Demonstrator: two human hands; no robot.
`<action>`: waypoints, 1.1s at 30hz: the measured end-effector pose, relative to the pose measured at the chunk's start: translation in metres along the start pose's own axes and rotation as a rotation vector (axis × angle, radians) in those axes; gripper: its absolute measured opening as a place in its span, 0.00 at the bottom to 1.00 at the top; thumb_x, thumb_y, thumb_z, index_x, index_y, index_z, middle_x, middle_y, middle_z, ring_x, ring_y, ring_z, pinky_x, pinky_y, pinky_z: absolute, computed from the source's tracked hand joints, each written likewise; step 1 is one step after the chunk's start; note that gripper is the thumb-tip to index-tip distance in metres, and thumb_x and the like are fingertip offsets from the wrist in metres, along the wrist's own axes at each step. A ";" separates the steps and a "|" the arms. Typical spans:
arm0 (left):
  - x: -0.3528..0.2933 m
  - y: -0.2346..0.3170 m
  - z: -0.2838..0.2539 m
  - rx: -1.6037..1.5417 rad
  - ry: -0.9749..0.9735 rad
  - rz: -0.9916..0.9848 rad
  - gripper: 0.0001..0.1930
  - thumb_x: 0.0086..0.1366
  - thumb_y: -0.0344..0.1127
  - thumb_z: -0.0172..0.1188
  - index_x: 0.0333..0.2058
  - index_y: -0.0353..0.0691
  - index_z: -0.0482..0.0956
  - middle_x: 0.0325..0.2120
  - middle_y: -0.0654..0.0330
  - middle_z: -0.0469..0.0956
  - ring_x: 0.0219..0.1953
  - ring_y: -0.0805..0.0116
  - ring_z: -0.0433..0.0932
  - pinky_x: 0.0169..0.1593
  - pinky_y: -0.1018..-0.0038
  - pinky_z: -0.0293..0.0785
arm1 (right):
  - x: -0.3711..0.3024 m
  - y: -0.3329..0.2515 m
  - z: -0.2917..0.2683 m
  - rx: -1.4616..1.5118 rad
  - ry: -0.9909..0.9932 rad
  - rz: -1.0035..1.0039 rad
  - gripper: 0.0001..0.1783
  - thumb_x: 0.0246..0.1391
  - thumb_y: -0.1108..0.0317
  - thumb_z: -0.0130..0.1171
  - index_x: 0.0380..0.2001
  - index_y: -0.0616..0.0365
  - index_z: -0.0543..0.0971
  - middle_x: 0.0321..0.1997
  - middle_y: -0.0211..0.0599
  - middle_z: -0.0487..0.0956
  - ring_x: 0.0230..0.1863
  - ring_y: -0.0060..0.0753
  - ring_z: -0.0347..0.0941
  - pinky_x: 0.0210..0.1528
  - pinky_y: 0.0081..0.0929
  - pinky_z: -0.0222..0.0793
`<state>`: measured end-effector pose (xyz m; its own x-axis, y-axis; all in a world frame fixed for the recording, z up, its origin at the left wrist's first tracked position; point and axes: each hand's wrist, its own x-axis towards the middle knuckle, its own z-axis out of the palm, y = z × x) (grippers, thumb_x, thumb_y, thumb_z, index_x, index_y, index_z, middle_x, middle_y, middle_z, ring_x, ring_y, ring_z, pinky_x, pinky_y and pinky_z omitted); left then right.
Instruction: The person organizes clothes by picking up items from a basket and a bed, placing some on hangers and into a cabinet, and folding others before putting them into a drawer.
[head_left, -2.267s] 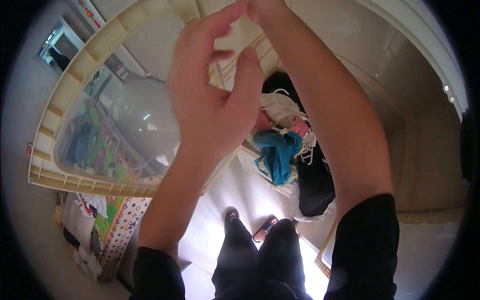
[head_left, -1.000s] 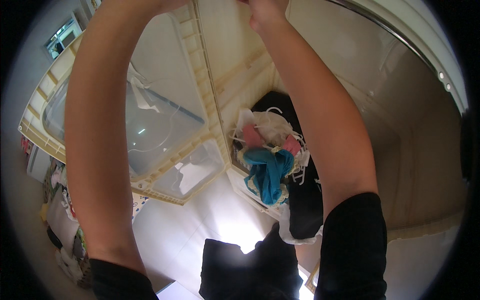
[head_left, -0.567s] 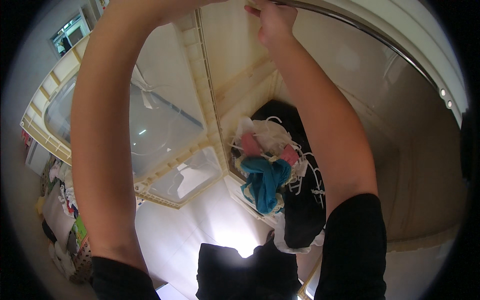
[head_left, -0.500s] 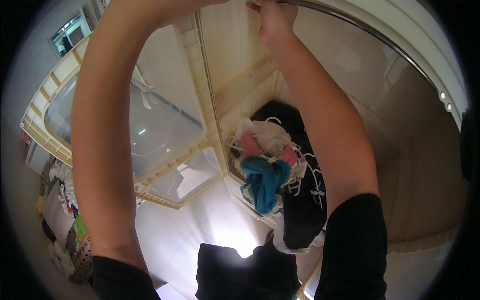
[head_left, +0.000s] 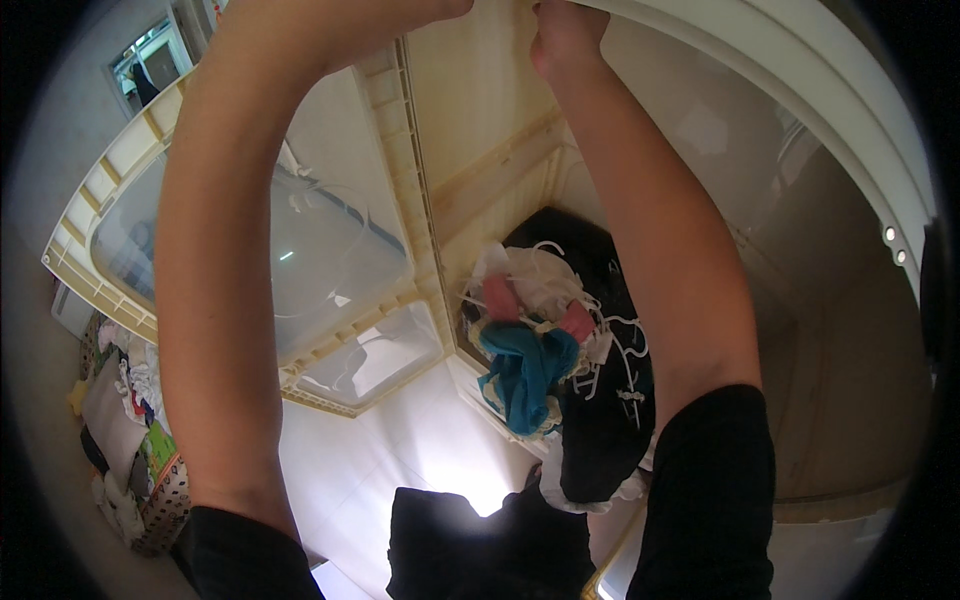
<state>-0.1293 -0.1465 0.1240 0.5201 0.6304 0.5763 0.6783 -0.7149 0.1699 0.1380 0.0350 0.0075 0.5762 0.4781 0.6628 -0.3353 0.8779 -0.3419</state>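
Both my arms reach up inside a cream plastic wardrobe [head_left: 480, 150]. Just a small part of my left hand [head_left: 440, 10] shows at the top edge, its fingers out of the picture. To its right, my right hand [head_left: 570, 30] is raised beside the wardrobe's upper white frame [head_left: 760, 50]; its fingers are mostly cut off. What either hand touches is hidden. Below, a heap of clothes lies in the wardrobe's lower part: a teal cloth [head_left: 525, 370], a whitish-and-pink garment [head_left: 535, 275] and a black garment [head_left: 605, 430], with white hangers [head_left: 630, 340] among them.
An open wardrobe door [head_left: 345, 250] with clear panels stands at left, behind my left arm. Beyond it is a patterned basket [head_left: 165, 505] heaped with clothes. Pale floor tiles [head_left: 350, 450] lie below, and a window [head_left: 150, 65] is at upper left.
My view has shifted, and the metal rod at the top no longer shows. Both hands sit slightly farther right and higher in the picture, with less of the right fingers visible.
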 end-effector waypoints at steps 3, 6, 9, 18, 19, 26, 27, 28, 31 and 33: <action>-0.008 -0.007 0.006 0.074 0.111 0.178 0.09 0.62 0.27 0.65 0.41 0.36 0.83 0.33 0.58 0.84 0.35 0.69 0.81 0.42 0.72 0.82 | -0.002 0.001 0.000 -0.009 0.020 0.015 0.25 0.65 0.60 0.65 0.61 0.54 0.72 0.61 0.35 0.76 0.61 0.32 0.73 0.62 0.36 0.73; -0.007 -0.006 0.006 0.036 0.079 0.119 0.08 0.62 0.27 0.65 0.41 0.36 0.84 0.33 0.58 0.84 0.34 0.69 0.81 0.41 0.73 0.82 | -0.003 0.004 -0.001 -0.019 0.034 0.028 0.25 0.65 0.60 0.65 0.61 0.54 0.72 0.61 0.35 0.76 0.61 0.32 0.73 0.63 0.36 0.73; -0.001 0.001 0.004 0.005 0.037 -0.014 0.07 0.62 0.27 0.65 0.40 0.36 0.84 0.32 0.58 0.84 0.34 0.69 0.81 0.41 0.73 0.82 | -0.003 0.005 -0.002 -0.023 0.045 0.041 0.24 0.66 0.60 0.64 0.61 0.54 0.73 0.61 0.35 0.76 0.62 0.32 0.72 0.64 0.37 0.72; -0.001 -0.010 0.005 0.037 0.119 0.154 0.07 0.62 0.31 0.66 0.37 0.35 0.84 0.31 0.57 0.84 0.33 0.68 0.81 0.41 0.71 0.81 | 0.004 0.005 -0.010 0.032 0.036 0.111 0.24 0.66 0.60 0.64 0.61 0.54 0.73 0.61 0.36 0.77 0.63 0.32 0.72 0.65 0.38 0.71; 0.006 -0.011 0.004 0.001 0.059 0.077 0.07 0.62 0.31 0.66 0.37 0.35 0.84 0.31 0.57 0.84 0.33 0.68 0.81 0.41 0.71 0.81 | 0.005 0.007 -0.012 0.040 0.035 0.129 0.24 0.66 0.60 0.64 0.61 0.54 0.73 0.61 0.36 0.77 0.63 0.32 0.72 0.66 0.39 0.71; -0.004 -0.022 0.009 0.092 0.151 0.223 0.06 0.62 0.30 0.65 0.37 0.36 0.84 0.31 0.57 0.84 0.31 0.69 0.80 0.40 0.72 0.81 | 0.005 0.023 -0.034 0.130 0.066 0.241 0.24 0.66 0.59 0.64 0.61 0.53 0.74 0.61 0.36 0.78 0.63 0.32 0.72 0.67 0.40 0.71; -0.003 -0.019 0.006 0.077 0.118 0.193 0.06 0.62 0.29 0.65 0.37 0.36 0.84 0.30 0.57 0.84 0.31 0.69 0.80 0.39 0.73 0.80 | 0.005 0.023 -0.034 0.143 0.088 0.263 0.24 0.66 0.59 0.64 0.61 0.53 0.74 0.61 0.36 0.78 0.64 0.32 0.72 0.67 0.40 0.70; 0.004 -0.012 0.000 0.038 0.032 0.079 0.06 0.62 0.29 0.65 0.37 0.36 0.84 0.30 0.57 0.84 0.32 0.70 0.80 0.39 0.73 0.80 | 0.003 0.023 -0.033 0.156 0.123 0.286 0.24 0.66 0.59 0.63 0.61 0.53 0.74 0.61 0.36 0.78 0.64 0.32 0.72 0.67 0.40 0.70; 0.016 0.016 -0.003 0.059 -0.054 -0.192 0.05 0.61 0.28 0.65 0.36 0.36 0.84 0.30 0.58 0.84 0.32 0.71 0.81 0.38 0.75 0.80 | -0.005 0.016 -0.019 0.058 -0.022 0.215 0.25 0.65 0.60 0.65 0.62 0.53 0.74 0.60 0.36 0.78 0.63 0.33 0.72 0.66 0.41 0.71; 0.014 0.017 -0.002 0.058 -0.046 -0.203 0.05 0.61 0.28 0.65 0.36 0.36 0.84 0.29 0.58 0.84 0.32 0.70 0.81 0.39 0.74 0.81 | -0.014 0.007 -0.007 -0.084 -0.093 0.153 0.26 0.65 0.60 0.66 0.63 0.54 0.73 0.60 0.36 0.77 0.62 0.35 0.72 0.64 0.41 0.72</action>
<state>-0.1112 -0.1509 0.1364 0.3921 0.7736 0.4977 0.7996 -0.5542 0.2314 0.1328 0.0347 -0.0085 0.4504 0.6051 0.6565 -0.3484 0.7961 -0.4949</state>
